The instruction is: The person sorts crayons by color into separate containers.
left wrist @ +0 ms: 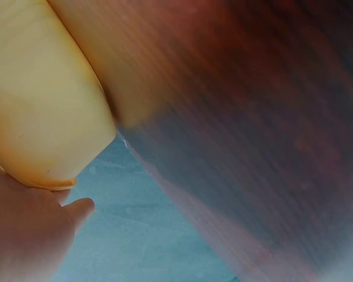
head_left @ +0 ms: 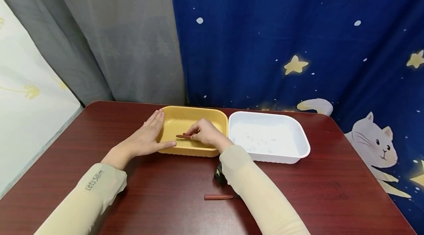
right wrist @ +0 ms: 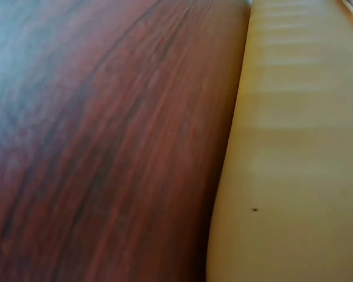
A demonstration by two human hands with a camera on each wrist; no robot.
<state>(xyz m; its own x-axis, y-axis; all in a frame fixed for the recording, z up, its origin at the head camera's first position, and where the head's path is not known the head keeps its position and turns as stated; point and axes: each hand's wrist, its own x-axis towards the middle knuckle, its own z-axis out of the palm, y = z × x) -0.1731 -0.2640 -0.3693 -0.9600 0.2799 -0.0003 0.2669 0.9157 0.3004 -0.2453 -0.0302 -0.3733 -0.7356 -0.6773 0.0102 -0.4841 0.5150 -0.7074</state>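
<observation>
The right hand (head_left: 207,132) has its grip pinched on a slim, reddish-brown stick (head_left: 183,136), tapered at its exposed end, within the yellow rectangular tray (head_left: 195,150). The left hand (head_left: 147,137), grip released, rests straight-fingered against the tray's rim.

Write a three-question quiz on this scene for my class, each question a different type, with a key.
1. Multiple choice: What colour is the stick that the right hand holds? A) white B) green C) brown
2. True or false: In the head view, the white tray stands to the right of the yellow tray.
3. Fill in: The left hand touches the rim of the ____ tray.

Key: 1. C; 2. True; 3. yellow
</observation>
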